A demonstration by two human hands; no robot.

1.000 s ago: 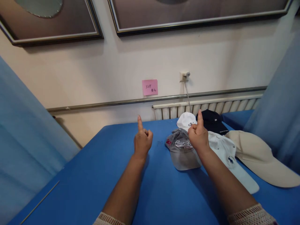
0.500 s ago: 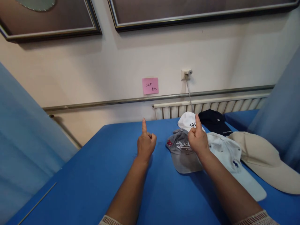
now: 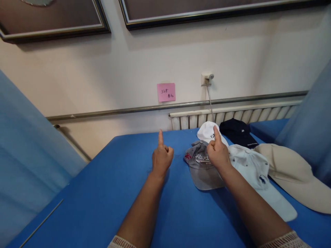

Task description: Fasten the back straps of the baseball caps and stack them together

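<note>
Above the blue covered surface (image 3: pixel 103 193), my left hand (image 3: pixel 162 159) is closed except for a raised index finger, and nothing shows in it. My right hand (image 3: pixel 218 151) makes the same shape, holding nothing visible, in front of several caps. Partly behind it is a grey cap (image 3: pixel 205 177) with white lettering. A white cap (image 3: pixel 207 130) with dark letters lies beyond its fingertip. To its right are a pale blue cap (image 3: pixel 250 163) with a dark emblem, partly covered by my forearm, a navy cap (image 3: pixel 235 131), and a large beige cap (image 3: pixel 287 165).
A radiator (image 3: pixel 192 120) and a metal rail (image 3: pixel 124 111) run along the wall. A cord hangs from a wall socket (image 3: pixel 207 79) near a pink note (image 3: pixel 166 92). Blue curtains (image 3: pixel 28 165) flank both sides. A thin rod (image 3: pixel 41 223) lies at lower left.
The view has shifted slightly. My right index finger leans a little further left over the white cap. Both hands keep their shape, and the caps stay in place.
</note>
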